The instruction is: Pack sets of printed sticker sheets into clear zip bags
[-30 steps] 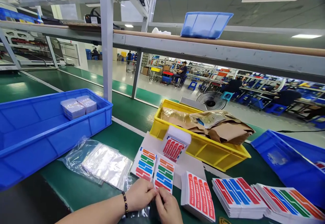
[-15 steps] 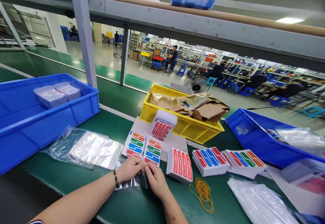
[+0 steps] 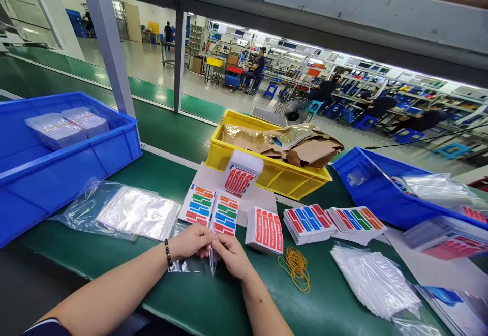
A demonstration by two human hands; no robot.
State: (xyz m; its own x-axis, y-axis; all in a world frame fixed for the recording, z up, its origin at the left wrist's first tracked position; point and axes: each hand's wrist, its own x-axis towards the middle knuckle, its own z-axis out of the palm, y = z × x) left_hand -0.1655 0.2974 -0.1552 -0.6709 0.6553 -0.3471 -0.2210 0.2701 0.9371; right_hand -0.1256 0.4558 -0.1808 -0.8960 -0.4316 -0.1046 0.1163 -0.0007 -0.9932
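Note:
My left hand and my right hand meet near the table's front edge, both closed with fingertips pinching a clear plastic bag. Part of the bag hangs below the fingers; the rest is partly hidden by the left hand. Just beyond lie two sheets of coloured stickers, a left sheet and a right sheet. Behind them stands a banded block of red-printed cards. Right of my right hand is a stack of red label sheets. Flat clear bags lie to the left.
Blue bins stand at left and right; a yellow bin holds brown paper. Further right are striped sticker stacks, yellow rubber bands and a pile of plastic bags. A grey post rises behind the left bin.
The view has tilted down slightly, so most things sit higher in the picture. Both hands stay together on the bag, whose hanging part now shows as a narrow upright fold between them.

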